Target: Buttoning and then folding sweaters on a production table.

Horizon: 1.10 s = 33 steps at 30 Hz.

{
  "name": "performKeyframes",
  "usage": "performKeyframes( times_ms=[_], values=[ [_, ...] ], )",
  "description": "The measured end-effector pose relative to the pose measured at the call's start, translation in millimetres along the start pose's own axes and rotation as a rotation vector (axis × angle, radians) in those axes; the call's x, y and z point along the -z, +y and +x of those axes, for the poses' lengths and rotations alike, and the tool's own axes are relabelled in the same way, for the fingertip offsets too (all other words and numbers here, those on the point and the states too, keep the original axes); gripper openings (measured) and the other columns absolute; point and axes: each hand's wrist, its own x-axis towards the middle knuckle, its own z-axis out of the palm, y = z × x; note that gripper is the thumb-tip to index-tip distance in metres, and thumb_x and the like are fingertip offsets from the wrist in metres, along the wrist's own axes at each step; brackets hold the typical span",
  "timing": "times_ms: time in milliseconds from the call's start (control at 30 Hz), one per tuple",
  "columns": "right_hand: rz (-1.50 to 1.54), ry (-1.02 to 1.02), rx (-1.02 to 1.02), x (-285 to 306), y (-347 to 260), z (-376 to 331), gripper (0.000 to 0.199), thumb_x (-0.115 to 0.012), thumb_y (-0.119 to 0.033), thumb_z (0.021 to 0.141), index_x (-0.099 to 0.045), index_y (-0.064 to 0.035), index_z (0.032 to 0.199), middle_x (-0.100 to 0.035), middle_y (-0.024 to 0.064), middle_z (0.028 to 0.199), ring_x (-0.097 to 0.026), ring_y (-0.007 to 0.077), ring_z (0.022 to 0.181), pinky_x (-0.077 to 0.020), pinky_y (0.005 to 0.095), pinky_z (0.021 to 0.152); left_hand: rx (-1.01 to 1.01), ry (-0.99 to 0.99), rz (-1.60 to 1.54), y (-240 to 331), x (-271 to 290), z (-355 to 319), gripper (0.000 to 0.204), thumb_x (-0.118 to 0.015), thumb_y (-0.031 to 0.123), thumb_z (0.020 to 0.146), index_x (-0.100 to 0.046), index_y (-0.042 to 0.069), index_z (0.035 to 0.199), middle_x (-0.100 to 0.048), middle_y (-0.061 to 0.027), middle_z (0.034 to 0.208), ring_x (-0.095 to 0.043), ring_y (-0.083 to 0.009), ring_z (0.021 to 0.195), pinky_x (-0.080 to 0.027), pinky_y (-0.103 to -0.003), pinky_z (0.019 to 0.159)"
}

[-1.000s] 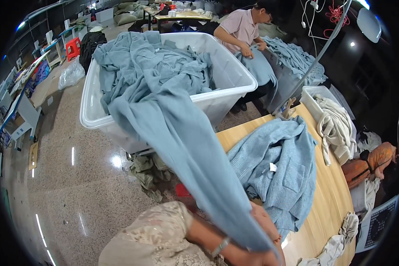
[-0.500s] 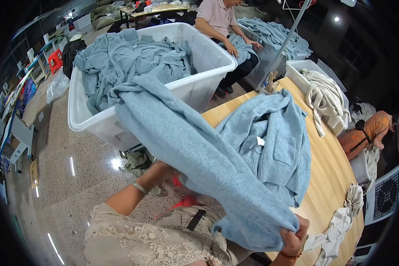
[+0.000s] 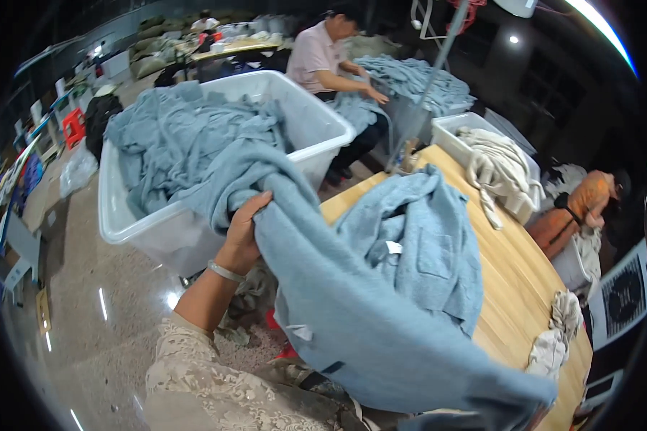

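Observation:
My left hand (image 3: 244,233) is closed on the upper part of a light blue knit sweater (image 3: 331,280). The sweater stretches down to the lower right, and a small white label shows near its lower edge. My right hand (image 3: 540,414) is at that lower right end, almost wholly hidden by the fabric; only a sliver shows, and the end is held up and taut there. Beyond the sweater, a similar blue knit cardigan (image 3: 438,266) with a patch pocket and a white label lies on the wooden table (image 3: 514,287).
A white plastic bin (image 3: 323,140) heaped with blue knits (image 3: 187,136) stands at left. A co-worker (image 3: 320,65) sits behind it, handling blue fabric. A bin of cream knits (image 3: 496,161) stands by the table's far edge. Cream pieces (image 3: 553,337) lie on the table's right. Another person (image 3: 571,212) bends at far right.
My left hand has come up from beneath the sweater and grips its upper part. The sweater's far end is drawn further to the lower right with my right hand. The view has shifted slightly.

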Motion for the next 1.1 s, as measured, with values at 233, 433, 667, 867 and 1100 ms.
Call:
performKeyframes(
  times_ms=[233, 433, 667, 867, 1100],
  values=[
    [-0.831, 0.358, -0.039, 105, 7, -30, 0.046, -0.065, -0.022, 0.085, -0.055, 0.0048, 0.121, -0.062, 0.0179, 0.112, -0.06, 0.0224, 0.097, -0.047, 0.0392, 0.088, 0.274, -0.831, 0.023, -74, -219, 23, 0.032, -0.061, 0.027, 0.092, -0.062, 0.006, 0.116, -0.066, -0.0041, 0.113, -0.062, -0.0155, 0.105, -0.047, -0.033, 0.097],
    [-0.051, 0.466, -0.511, 152, 64, -83, 0.042, -0.06, -0.01, 0.093, -0.051, 0.0018, 0.132, -0.058, 0.0154, 0.127, -0.057, 0.0227, 0.111, -0.0446, 0.0333, 0.095, 0.48, -1.261, -0.101, -171, -349, -16, 0.028, -0.067, 0.016, 0.088, -0.063, 0.005, 0.114, -0.067, -0.0027, 0.105, -0.062, -0.0128, 0.099, -0.047, -0.031, 0.094],
    [-0.115, -0.066, -0.538, 57, -37, -75, 0.037, -0.064, -0.01, 0.088, -0.058, -0.002, 0.124, -0.064, 0.0101, 0.116, -0.059, 0.0213, 0.109, -0.045, 0.0344, 0.094, 0.805, -0.706, 0.24, -301, -225, 16, 0.039, -0.062, 0.022, 0.087, -0.057, 0.006, 0.122, -0.059, -0.0128, 0.123, -0.053, -0.0246, 0.118, -0.042, -0.04, 0.101],
    [-0.225, -0.46, -0.393, -21, -3, -116, 0.059, -0.076, -0.034, 0.076, -0.057, -0.0073, 0.125, -0.056, 0.0147, 0.124, -0.05, 0.0328, 0.116, -0.0376, 0.0426, 0.1, 0.569, -0.488, 0.847, -303, -168, 14, 0.056, -0.063, 0.018, 0.088, -0.041, 0.003, 0.138, -0.053, -0.0109, 0.127, -0.054, -0.0244, 0.111, -0.044, -0.036, 0.094],
    [-0.15, -0.507, -0.288, -76, -14, -107, 0.064, -0.075, -0.038, 0.074, -0.054, -0.0054, 0.125, -0.049, 0.0165, 0.131, -0.042, 0.0362, 0.123, -0.0324, 0.0457, 0.104, -0.232, -1.471, 1.245, -345, -267, -37, 0.051, -0.075, 0.017, 0.077, -0.056, 0.003, 0.122, -0.061, -0.0176, 0.109, -0.058, -0.035, 0.097, -0.048, -0.04, 0.086]
  ],
)
